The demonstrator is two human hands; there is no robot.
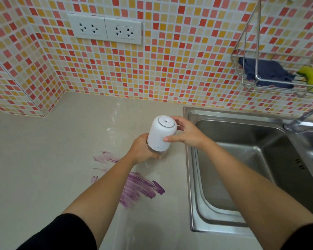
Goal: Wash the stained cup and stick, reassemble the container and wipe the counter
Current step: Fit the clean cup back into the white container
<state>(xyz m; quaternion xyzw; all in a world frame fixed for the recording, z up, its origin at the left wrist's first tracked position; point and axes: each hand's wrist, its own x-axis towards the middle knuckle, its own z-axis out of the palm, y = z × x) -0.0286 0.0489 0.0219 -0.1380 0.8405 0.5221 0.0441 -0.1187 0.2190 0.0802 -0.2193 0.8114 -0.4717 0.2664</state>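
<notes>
Here my left hand [143, 148] wraps the cup [158, 153] on the counter [43, 159] beside the sink [188, 168], and my right hand [186, 132] curls round the top [161, 134]. I should brace low and twist level. Whether it is seated, I cannot tell.

Left grip [143, 150], right grip [186, 132] hold container [162, 134]; purple stain [139, 188] nearby.
</notes>
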